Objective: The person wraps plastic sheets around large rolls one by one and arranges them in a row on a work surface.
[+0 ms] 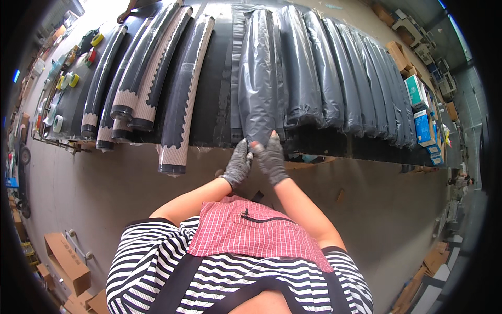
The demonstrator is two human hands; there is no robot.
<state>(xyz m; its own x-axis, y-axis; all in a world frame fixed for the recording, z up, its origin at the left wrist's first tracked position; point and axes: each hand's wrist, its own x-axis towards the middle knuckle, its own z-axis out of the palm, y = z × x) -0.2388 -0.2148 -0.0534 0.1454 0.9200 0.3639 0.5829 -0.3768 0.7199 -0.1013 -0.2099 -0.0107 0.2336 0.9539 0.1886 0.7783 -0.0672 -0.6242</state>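
Note:
Both of my hands wear grey gloves with bare fingertips and meet at the near end of a long roll in a shiny grey plastic bag (258, 73). My left hand (239, 162) is closed on the left side of the bag's gathered end. From the right, my right hand (269, 158) grips the same end, its thumb close to the left hand. The bagged roll lies lengthwise on a black table (212, 104); its contents are hidden. Just right of it are several similar grey bagged rolls (300, 68).
On the left lie several dark rolls with striped, jagged-edged ends (183, 94), some overhanging the near edge. Tape rolls (68, 79) are at the far left. Blue and green boxes (424, 128) stand at the right end. Another person's hand (125, 13) shows at the far left edge.

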